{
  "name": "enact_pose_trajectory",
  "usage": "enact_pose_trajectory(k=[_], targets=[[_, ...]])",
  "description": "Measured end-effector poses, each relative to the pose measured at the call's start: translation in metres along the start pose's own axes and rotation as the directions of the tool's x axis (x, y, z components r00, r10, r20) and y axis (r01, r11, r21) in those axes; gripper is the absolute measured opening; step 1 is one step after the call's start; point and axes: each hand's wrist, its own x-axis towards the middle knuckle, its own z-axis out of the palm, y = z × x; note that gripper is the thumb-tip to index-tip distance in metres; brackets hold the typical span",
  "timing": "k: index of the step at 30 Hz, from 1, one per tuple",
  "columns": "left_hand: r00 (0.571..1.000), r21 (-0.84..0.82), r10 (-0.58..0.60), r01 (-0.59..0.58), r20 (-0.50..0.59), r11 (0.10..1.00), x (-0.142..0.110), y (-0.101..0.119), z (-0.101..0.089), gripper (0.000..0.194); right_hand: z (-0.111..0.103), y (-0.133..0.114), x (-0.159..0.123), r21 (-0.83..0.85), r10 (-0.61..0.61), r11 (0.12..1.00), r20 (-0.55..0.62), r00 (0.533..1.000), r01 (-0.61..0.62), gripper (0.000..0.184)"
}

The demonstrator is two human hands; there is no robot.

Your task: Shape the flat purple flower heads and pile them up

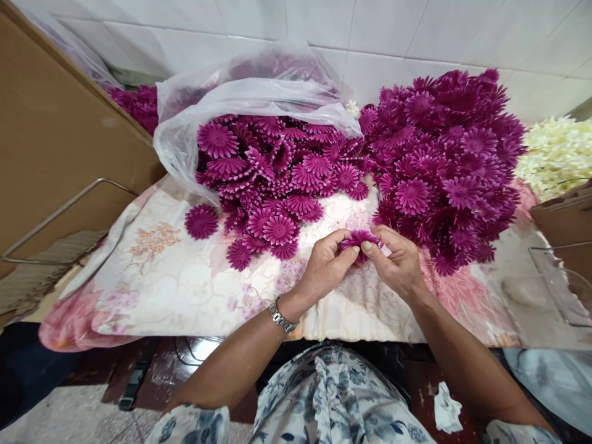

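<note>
Between my two hands is a purple artificial flower head (359, 238), pinched at both sides above the table's front half. My left hand (330, 256) grips its left edge with thumb and fingers; a metal watch is on that wrist. My right hand (395, 259) pinches the right edge, thumb on top. Just beyond lies a loose heap of purple flower heads (277, 228), spilling from a clear plastic bag (185, 142). To the right of my hands rises a taller pile of purple flowers (444, 166). One single flower head (201, 221) lies apart on the left.
A floral cloth (185, 290) covers the table. A large cardboard box (69, 111) stands at the left, with a bent metal wire (69, 203) by it. Cream-white flowers (557, 154) are heaped at the far right above another cardboard box (567, 228). A tiled wall (383, 31) closes the back.
</note>
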Motion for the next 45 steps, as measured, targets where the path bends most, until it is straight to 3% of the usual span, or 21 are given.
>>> enact_pose_trajectory(k=[5,9,14,17,19,23,25,28,31,33,36,38,45], targets=[[0.999,0.007,0.028,-0.028,-0.031,1.000,0.001,-0.002,0.001,0.011,-0.001,0.001,0.001,-0.119,-0.046,0.992,0.030,0.999,0.049,0.031],[0.996,0.103,0.074,-0.070,-0.042,0.992,0.002,-0.003,-0.001,0.013,-0.002,0.000,0.002,-0.119,-0.026,0.992,0.014,1.000,0.028,0.036],[0.991,0.219,0.125,-0.113,-0.045,0.969,0.002,-0.002,-0.003,0.015,-0.004,0.004,0.000,0.132,0.119,0.983,0.068,0.991,-0.127,0.025],[0.995,0.138,0.091,-0.086,-0.030,0.987,0.002,-0.001,-0.004,0.015,-0.005,0.007,-0.002,0.225,0.121,0.964,0.090,0.989,-0.139,0.024],[0.998,0.004,0.057,-0.057,-0.008,0.998,0.002,0.000,-0.004,0.012,-0.004,0.006,-0.003,0.170,0.075,0.982,0.066,0.995,-0.085,0.022],[0.994,-0.230,-0.074,0.090,0.078,0.969,0.003,0.004,-0.002,0.031,0.001,0.004,-0.003,-0.070,-0.142,0.987,0.036,0.989,0.144,0.013],[0.992,-0.306,-0.106,0.124,0.073,0.944,0.004,0.004,0.000,0.027,0.003,0.005,-0.002,-0.220,-0.244,0.944,0.042,0.969,0.247,0.014],[0.989,-0.408,-0.149,0.138,0.007,0.902,0.007,0.004,0.002,0.026,0.002,0.005,0.001,-0.422,-0.313,0.858,0.018,0.950,0.291,0.013],[0.986,-0.493,-0.159,0.112,-0.054,0.863,0.009,0.002,0.001,0.020,-0.001,0.002,0.004,-0.524,-0.407,0.794,-0.083,0.910,0.308,0.022],[0.989,-0.514,-0.134,0.087,-0.055,0.853,0.009,0.001,0.000,0.016,-0.001,-0.001,0.005,-0.566,-0.467,0.744,-0.061,0.882,0.355,0.015],[0.989,-0.512,-0.147,0.118,-0.017,0.851,0.008,0.001,-0.001,0.015,0.003,-0.002,0.004,-0.623,-0.468,0.681,0.034,0.883,0.385,0.004],[0.985,-0.515,-0.170,0.143,-0.005,0.845,0.007,0.001,-0.001,0.016,0.008,0.000,0.002,-0.640,-0.455,0.674,0.034,0.890,0.369,0.004],[0.983,-0.542,-0.182,0.148,-0.010,0.828,0.006,0.006,0.001,0.019,0.010,0.003,0.000,-0.495,-0.391,0.808,-0.046,0.919,0.319,0.006]])
